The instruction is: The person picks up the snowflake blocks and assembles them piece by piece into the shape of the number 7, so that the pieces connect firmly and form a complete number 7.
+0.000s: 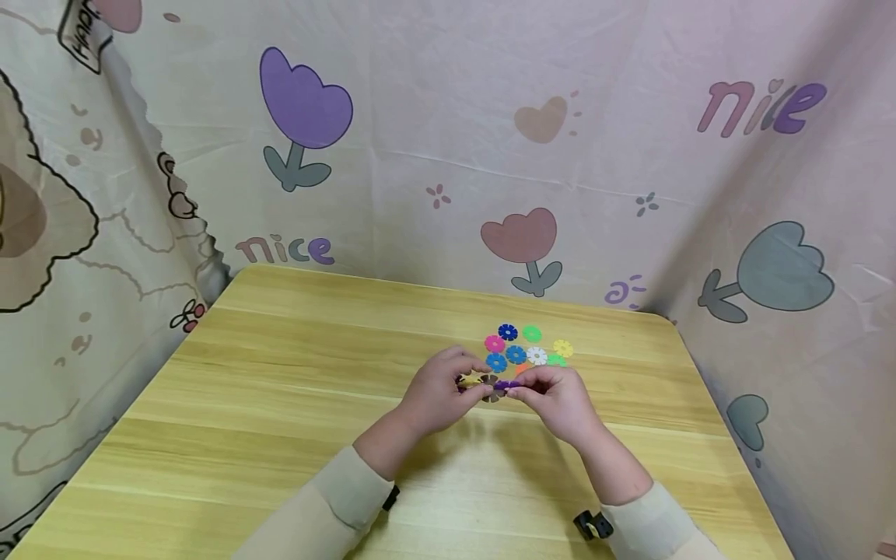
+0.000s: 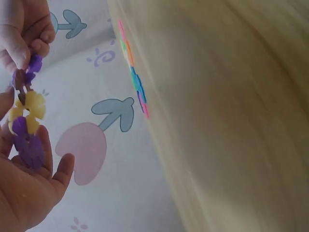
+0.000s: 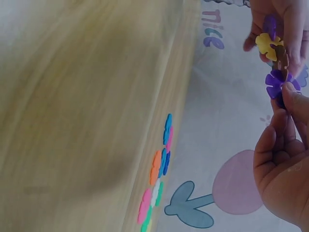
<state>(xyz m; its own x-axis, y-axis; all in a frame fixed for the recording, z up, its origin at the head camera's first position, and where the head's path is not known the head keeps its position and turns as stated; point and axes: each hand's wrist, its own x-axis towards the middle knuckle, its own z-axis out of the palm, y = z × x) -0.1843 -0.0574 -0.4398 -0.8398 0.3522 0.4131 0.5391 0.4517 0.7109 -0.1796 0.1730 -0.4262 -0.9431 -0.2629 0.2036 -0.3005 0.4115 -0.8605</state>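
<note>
My left hand holds a short chain of slotted plastic snowflake discs between thumb and fingers. The chain has a purple disc at one end, then a yellow disc and a brown disc. At its other end, a second purple disc meets the brown one. My right hand pinches that purple disc between thumb and fingertips. Whether its slot is fully seated in the brown disc cannot be told. Both hands are raised above the table, partly covering the chain.
Several loose snowflake discs lie flat on the wooden table just beyond the hands, among them a dark blue disc, a pink disc, a white disc and a yellow loose disc. A printed curtain hangs behind the table.
</note>
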